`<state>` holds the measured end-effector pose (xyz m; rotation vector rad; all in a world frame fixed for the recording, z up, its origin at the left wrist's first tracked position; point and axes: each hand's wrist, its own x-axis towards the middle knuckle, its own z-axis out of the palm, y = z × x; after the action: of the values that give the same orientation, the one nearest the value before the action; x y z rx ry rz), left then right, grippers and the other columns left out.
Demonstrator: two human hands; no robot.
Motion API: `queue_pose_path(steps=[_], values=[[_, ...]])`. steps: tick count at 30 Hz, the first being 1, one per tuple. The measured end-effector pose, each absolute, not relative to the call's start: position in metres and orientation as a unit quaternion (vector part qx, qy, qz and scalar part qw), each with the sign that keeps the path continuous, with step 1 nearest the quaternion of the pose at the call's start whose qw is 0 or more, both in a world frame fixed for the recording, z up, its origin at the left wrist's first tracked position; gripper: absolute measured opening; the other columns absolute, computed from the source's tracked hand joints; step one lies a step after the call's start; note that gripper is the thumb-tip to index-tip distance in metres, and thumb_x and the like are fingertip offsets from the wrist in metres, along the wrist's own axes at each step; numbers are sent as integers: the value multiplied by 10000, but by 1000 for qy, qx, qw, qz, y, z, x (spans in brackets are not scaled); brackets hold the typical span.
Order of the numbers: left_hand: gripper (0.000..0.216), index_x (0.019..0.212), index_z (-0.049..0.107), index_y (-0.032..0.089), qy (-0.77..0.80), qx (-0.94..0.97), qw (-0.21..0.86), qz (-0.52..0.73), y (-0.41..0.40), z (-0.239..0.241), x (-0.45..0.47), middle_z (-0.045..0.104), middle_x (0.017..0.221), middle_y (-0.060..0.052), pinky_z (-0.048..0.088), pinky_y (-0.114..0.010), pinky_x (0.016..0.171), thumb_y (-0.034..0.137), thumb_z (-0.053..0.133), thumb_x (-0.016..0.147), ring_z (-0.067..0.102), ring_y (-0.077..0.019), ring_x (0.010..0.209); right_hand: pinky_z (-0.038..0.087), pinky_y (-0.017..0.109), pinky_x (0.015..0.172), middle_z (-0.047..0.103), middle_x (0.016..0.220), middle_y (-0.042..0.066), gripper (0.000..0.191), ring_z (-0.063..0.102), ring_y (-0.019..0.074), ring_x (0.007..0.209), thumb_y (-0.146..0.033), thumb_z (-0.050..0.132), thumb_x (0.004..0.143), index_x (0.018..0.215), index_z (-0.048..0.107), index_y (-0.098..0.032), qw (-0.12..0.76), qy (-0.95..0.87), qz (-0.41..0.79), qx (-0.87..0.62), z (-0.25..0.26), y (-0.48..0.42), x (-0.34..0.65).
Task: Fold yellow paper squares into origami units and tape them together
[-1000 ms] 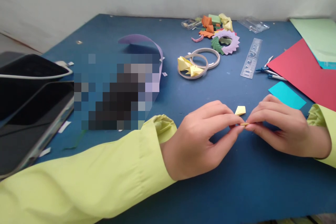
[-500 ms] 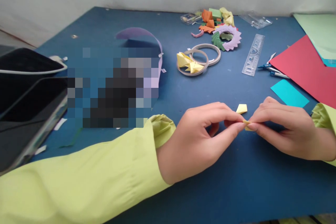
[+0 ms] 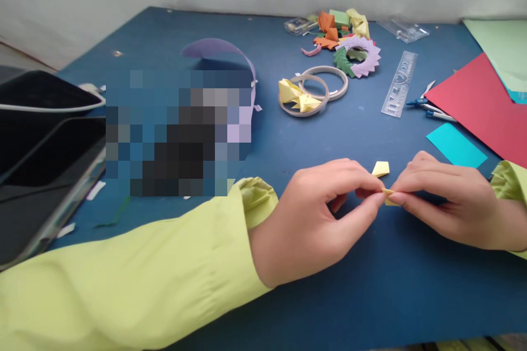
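Observation:
My left hand and my right hand meet over the blue table, both pinching a small folded yellow paper piece between thumb and fingertips. Most of that piece is hidden by the fingers. A second small yellow folded piece lies on the table just behind the fingertips. Both arms wear light green sleeves.
Two tape rings with yellow folded pieces stand mid-table. Behind them lie a paper ring of purple and green units, a clear ruler, pens, red paper, a cyan square. A tablet sits at left, a curled purple strip behind a blurred patch.
The hands stay together on the small yellow piece, with the fingers shifting slightly on it. The view has tilted down a little.

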<state>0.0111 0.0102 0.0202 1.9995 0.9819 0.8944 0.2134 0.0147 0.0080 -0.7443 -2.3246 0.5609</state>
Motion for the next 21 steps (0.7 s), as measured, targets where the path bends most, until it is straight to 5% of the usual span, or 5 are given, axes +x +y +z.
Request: queue_pose_path(steps=[10, 21], values=[[125, 737, 688, 149, 444, 717, 420, 336, 10, 24, 13, 638, 665, 14, 394, -197, 500, 130, 585, 804, 532, -90, 573, 446, 307, 629, 705, 897, 77, 175, 661, 147, 775, -161, 605, 861, 1034, 576, -159, 317, -910, 46, -263, 17, 15, 216], [124, 713, 698, 118, 424, 691, 444, 381, 1, 24, 17, 578, 594, 18, 354, -161, 446, 90, 600, 784, 466, -60, 510, 463, 342, 642, 707, 914, 117, 187, 652, 174, 773, -118, 598, 849, 1032, 582, -80, 307, -918, 0, -251, 13, 13, 214]])
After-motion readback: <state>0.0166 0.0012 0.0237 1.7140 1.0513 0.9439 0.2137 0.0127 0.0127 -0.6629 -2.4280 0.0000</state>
